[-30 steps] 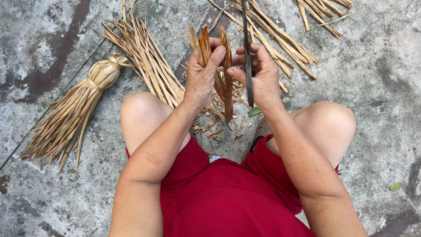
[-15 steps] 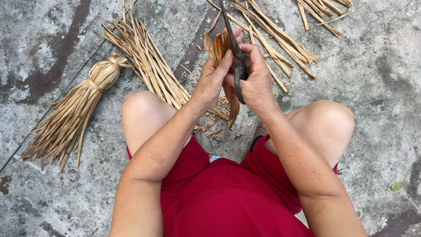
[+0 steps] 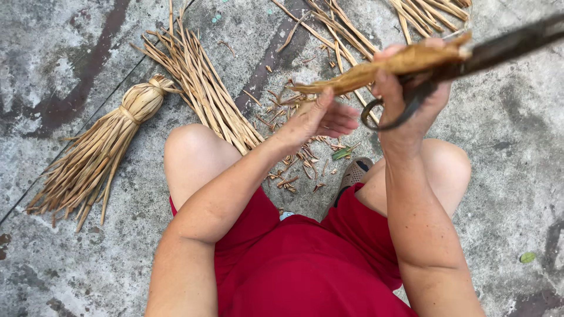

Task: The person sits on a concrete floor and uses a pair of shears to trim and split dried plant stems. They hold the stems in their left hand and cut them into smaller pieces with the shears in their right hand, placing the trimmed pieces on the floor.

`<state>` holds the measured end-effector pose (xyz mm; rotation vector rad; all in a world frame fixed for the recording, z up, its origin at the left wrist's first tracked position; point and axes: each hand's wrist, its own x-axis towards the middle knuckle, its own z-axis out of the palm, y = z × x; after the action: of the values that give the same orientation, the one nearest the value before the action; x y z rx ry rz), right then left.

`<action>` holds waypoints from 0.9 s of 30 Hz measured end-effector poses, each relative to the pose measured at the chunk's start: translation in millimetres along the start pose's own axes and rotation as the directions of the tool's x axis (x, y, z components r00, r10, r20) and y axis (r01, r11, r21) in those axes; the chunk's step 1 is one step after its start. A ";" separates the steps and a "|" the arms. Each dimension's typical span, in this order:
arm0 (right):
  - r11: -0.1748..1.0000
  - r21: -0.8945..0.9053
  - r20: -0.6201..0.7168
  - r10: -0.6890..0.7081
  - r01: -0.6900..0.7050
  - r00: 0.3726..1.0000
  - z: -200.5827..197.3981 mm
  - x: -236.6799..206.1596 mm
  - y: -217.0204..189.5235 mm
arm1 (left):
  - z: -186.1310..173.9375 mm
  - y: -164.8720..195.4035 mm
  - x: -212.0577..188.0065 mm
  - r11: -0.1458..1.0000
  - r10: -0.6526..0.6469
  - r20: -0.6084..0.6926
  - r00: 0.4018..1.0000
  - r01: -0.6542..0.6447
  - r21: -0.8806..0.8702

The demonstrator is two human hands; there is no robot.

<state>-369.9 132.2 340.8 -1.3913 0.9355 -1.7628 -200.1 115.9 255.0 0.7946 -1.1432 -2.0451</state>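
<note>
Hands (image 3: 376, 100) grip dried leaf (image 3: 382, 69), scissors (image 3: 470, 61) (stained concrete floor (image 3: 70, 70)).

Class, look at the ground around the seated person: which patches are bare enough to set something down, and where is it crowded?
Bare concrete lies right of the right knee, and more at far left beyond the tied bundle. It is crowded ahead: loose strips, more strips, and trimmed scraps between the knees.

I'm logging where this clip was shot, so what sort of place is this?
Probably an outdoor yard used for handcraft: a stained, bare concrete floor, a tied bundle of dried leaves, loose strips and trimmed scraps lying on it.
</note>
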 end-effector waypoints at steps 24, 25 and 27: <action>0.740 -0.672 0.728 0.666 -0.022 0.164 12.3 -112.5 31.7 | -162.1 96.5 42.4 0.784 0.545 -0.400 0.737 -0.617 -0.067; 0.722 -0.691 0.718 0.683 0.022 0.132 12.2 -108.8 29.9 | -158.4 96.5 40.8 0.791 0.548 -0.402 0.734 -0.611 -0.038; 0.649 -0.758 0.652 0.754 0.061 0.079 9.7 -95.3 24.2 | -148.9 98.3 37.7 0.799 0.558 -0.401 0.726 -0.601 0.022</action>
<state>-340.8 200.8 275.9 -1.9612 0.9430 0.2391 -85.3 -25.0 269.7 0.6400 -0.8906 -1.3303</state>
